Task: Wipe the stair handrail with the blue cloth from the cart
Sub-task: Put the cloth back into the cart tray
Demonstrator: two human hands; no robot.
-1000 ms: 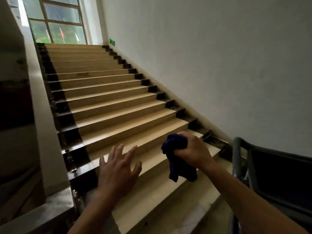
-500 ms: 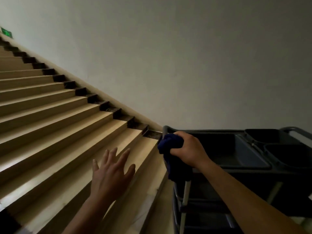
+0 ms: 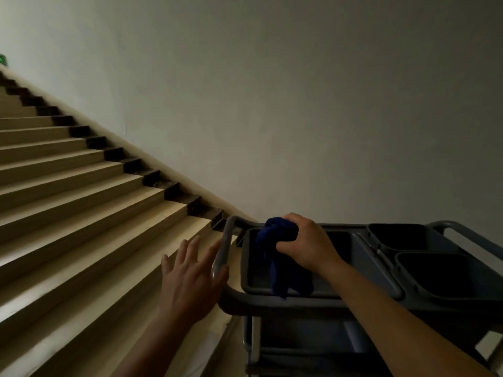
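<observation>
My right hand (image 3: pixel 306 246) is shut on the dark blue cloth (image 3: pixel 280 257), which hangs bunched from my fist over the left tray of the grey cart (image 3: pixel 272 302). My left hand (image 3: pixel 190 281) is open with fingers spread, just left of the cart's end handle (image 3: pixel 221 251) and holding nothing. The stair handrail is out of view.
Beige stairs (image 3: pixel 81 202) with dark side trim rise to the upper left along a plain white wall (image 3: pixel 299 104). Two dark bins (image 3: pixel 435 270) sit in the cart's right half. A green sign (image 3: pixel 2 59) glows at the far left edge.
The view has swung right, away from the handrail and window, onto the cart. My right hand, still gripping the cloth, is now over the cart's tray; my left hand is near the cart handle.
</observation>
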